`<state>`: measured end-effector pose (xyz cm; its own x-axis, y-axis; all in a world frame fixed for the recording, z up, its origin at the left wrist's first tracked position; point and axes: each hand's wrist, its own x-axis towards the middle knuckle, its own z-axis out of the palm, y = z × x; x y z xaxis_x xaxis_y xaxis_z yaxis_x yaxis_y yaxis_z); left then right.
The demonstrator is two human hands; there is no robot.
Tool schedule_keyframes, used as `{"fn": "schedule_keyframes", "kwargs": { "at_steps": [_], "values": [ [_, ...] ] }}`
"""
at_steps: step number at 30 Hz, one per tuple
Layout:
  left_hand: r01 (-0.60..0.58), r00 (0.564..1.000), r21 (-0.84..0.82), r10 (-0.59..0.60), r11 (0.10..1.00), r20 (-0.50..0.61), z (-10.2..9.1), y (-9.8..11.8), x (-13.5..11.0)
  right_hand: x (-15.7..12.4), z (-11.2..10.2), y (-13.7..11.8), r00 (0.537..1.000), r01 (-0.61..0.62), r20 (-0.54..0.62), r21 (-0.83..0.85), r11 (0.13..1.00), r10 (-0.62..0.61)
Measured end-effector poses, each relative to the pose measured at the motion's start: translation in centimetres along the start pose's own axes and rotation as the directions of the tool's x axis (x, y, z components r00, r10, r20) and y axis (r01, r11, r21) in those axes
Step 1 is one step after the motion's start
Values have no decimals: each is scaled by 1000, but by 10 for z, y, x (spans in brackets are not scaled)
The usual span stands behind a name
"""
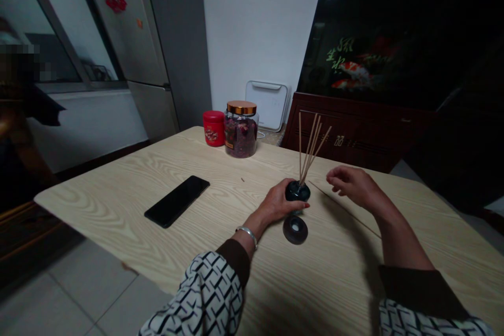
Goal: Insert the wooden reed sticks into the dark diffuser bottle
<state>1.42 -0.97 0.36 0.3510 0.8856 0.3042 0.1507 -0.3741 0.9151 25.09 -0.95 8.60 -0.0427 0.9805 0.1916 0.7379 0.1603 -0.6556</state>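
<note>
My left hand (280, 202) grips a small dark glass bottle (298, 190) from the near side, with its fingers around the body. Several thin wooden reed sticks (310, 149) stand fanned out of the bottle's neck. Just below that hand, a round dark ring-shaped cap (295, 230) lies flat on the pale wood-grain table (220, 252). My right hand (353, 184) hangs to the right of the bottle, fingers loosely curled and holding nothing. A single loose reed stick (342, 209) lies on the table beneath it, apparently not touching that hand.
A black smartphone (177, 201) lies face up at the table's left. At the far edge stand a red tin (213, 128) and a copper-lidded glass jar of dried flowers (241, 130). Behind are a white device (268, 105), a steel refrigerator (157, 47) and a dark wooden cabinet (354, 131).
</note>
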Motion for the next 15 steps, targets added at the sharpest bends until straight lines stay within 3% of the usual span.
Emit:
{"fn": "schedule_keyframes", "kwargs": {
  "at_steps": [1,3,5,8,15],
  "values": [
    [-1,1000,-1,1,1000,-1,0,0,0,1,-2,12,999,-32,27,-188,982,38],
    [-2,1000,3,2,1000,-5,0,0,0,1,-3,32,984,-108,73,-489,866,164],
    [-1,1000,1,1,1000,-3,0,1,0,-1,0,42,948,-174,99,-631,756,302],
    [6,1000,-7,-6,1000,6,-1,2,0,-4,5,45,908,-225,112,-682,696,403],
    [9,1000,-18,-9,1000,1,0,2,0,-4,8,45,902,-207,123,-718,664,414]
  ]
}}
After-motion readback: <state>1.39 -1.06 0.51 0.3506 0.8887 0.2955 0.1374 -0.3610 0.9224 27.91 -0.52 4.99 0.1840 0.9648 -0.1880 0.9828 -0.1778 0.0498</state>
